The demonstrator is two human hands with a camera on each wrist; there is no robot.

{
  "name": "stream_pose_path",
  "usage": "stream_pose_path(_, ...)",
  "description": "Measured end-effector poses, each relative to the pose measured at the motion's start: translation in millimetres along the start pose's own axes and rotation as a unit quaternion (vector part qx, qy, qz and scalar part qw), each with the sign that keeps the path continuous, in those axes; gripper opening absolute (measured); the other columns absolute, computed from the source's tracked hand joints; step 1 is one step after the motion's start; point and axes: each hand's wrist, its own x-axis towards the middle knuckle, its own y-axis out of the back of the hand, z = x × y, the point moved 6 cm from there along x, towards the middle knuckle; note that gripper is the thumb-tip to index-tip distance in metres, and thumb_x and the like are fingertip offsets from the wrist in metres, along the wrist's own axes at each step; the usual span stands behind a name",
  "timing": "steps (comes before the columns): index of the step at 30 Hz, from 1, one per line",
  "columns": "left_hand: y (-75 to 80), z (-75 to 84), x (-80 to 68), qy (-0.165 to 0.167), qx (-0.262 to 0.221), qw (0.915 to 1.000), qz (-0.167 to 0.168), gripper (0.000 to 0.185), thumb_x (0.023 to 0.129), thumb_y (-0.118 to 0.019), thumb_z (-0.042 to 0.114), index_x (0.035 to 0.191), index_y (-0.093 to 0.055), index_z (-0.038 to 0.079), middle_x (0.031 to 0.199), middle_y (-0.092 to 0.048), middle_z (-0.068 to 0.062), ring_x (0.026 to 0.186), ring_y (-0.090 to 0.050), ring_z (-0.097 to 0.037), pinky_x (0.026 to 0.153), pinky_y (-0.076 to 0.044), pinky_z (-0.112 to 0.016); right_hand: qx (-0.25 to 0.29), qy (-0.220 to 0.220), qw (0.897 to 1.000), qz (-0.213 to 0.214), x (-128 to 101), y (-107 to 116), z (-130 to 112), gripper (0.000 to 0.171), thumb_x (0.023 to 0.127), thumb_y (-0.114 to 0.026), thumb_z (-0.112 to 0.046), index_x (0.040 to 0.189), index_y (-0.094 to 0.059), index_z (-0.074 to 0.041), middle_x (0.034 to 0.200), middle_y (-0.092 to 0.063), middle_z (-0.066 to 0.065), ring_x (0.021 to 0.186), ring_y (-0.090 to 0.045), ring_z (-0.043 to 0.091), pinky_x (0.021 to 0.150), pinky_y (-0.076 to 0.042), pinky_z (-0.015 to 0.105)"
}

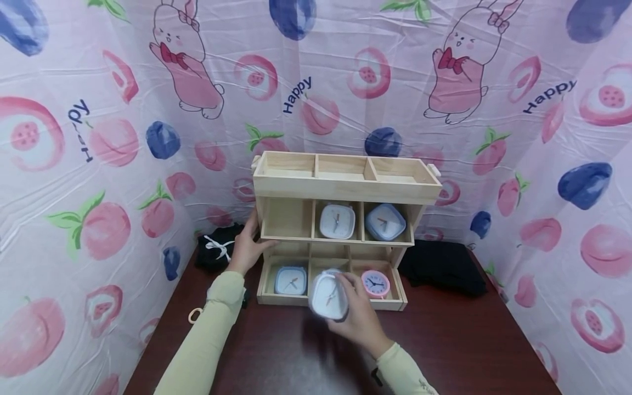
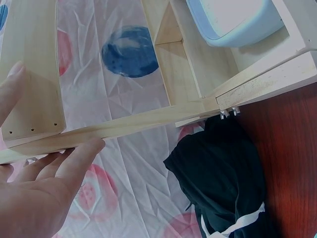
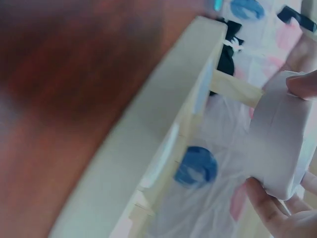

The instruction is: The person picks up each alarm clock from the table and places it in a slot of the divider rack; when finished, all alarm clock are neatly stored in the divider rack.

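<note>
A three-tier wooden shelf (image 1: 345, 189) stands on a dark red table (image 1: 296, 351). My right hand (image 1: 360, 315) holds a white square clock (image 1: 328, 296) just in front of the bottom tier's middle compartment; the right wrist view shows the white clock (image 3: 280, 144) pinched between the fingers (image 3: 302, 84) and thumb. My left hand (image 1: 245, 249) rests with straight fingers against the shelf's left side at the middle tier, and the left wrist view shows the fingers (image 2: 74, 158) on the wood (image 2: 124, 126). The top tier's three compartments are empty.
The middle tier holds a white clock (image 1: 337, 221) and a blue clock (image 1: 385, 222). The bottom tier holds a blue clock (image 1: 291, 280) at left and a pink round clock (image 1: 376, 283) at right. Black cloth lies left (image 1: 217, 249) and right (image 1: 441, 269) of the shelf. Patterned sheets wall in the table.
</note>
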Motion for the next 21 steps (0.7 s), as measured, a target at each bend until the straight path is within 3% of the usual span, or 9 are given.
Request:
stream_pose_path(7,-0.2,0.5,-0.2,0.001,0.002,1.0000,0.000,0.117,0.089,-0.087,0.009,0.173,-0.010,0.035,0.179,-0.022,-0.008,0.163,-0.030,-0.036,0.126,-0.042,-0.055,0.006,0.019,0.999,0.032,40,10,-11,0.108,0.060,-0.100,-0.016,0.156,-0.052,-0.006,0.145,-0.055,0.018,0.127,-0.061,0.037,0.101,-0.061,0.054)
stream_pose_path(12,0.7,0.0,-0.4,0.002,-0.007,1.0000,-0.004,0.116,0.089,-0.087,0.010,0.173,-0.011,0.037,0.179,-0.022,-0.006,0.164,-0.029,-0.034,0.126,-0.043,-0.054,0.018,0.044,0.998,0.052,80,9,-25,0.103,0.065,-0.100,-0.015,0.156,-0.052,-0.005,0.151,-0.056,0.017,0.133,-0.062,0.037,0.110,-0.059,0.053)
stream_pose_path(17,0.2,-1.5,0.0,-0.014,-0.018,0.9997,-0.001,0.116,0.088,-0.088,0.008,0.173,-0.014,0.036,0.177,-0.027,-0.008,0.162,-0.032,-0.035,0.124,-0.045,-0.054,0.014,0.078,0.995,0.065,122,3,-41,0.085,0.064,-0.100,-0.017,0.138,-0.061,-0.004,0.150,-0.060,0.020,0.140,-0.058,0.039,0.119,-0.051,0.055)
stream_pose_path(21,-1.0,-1.6,0.9,-0.022,-0.016,0.9996,0.005,0.116,0.088,-0.088,0.007,0.173,-0.015,0.036,0.176,-0.029,-0.010,0.160,-0.035,-0.037,0.123,-0.046,-0.054,-0.016,0.087,0.994,0.067,153,-6,-49,0.067,0.068,-0.100,-0.024,0.121,-0.064,-0.006,0.138,-0.067,0.017,0.128,-0.065,0.038,0.113,-0.054,0.056)
